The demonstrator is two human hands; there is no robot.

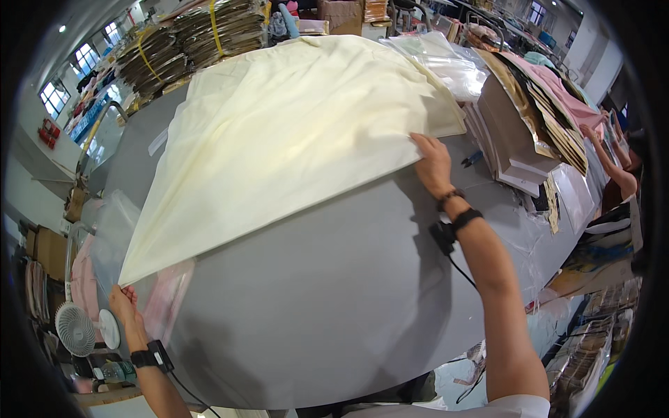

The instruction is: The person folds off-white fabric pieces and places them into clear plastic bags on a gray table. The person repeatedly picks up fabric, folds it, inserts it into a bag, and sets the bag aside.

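Observation:
A large pale yellow cloth (pixel 292 130) lies spread over the far half of a grey table (pixel 313 308), with soft wrinkles and a straight near edge running up to the right. At the lower left, my left hand (pixel 124 305) pinches the cloth's near corner between thumb and fingers. My right hand (pixel 433 159) is at the right end of the straight edge, its fingertips on the fabric; the thumb's grip is hard to make out. Both wrists wear black straps with small devices and cables.
Clear plastic bags (pixel 117 224) lie at the left, near a small white fan (pixel 76 329). Strapped stacks of packaging (pixel 219 31) stand at the back left. Cardboard and paper (pixel 504 125) pile up at the right beside a blue pen (pixel 472 159). Beyond, another person's arms (pixel 609 157) handle pink cloth.

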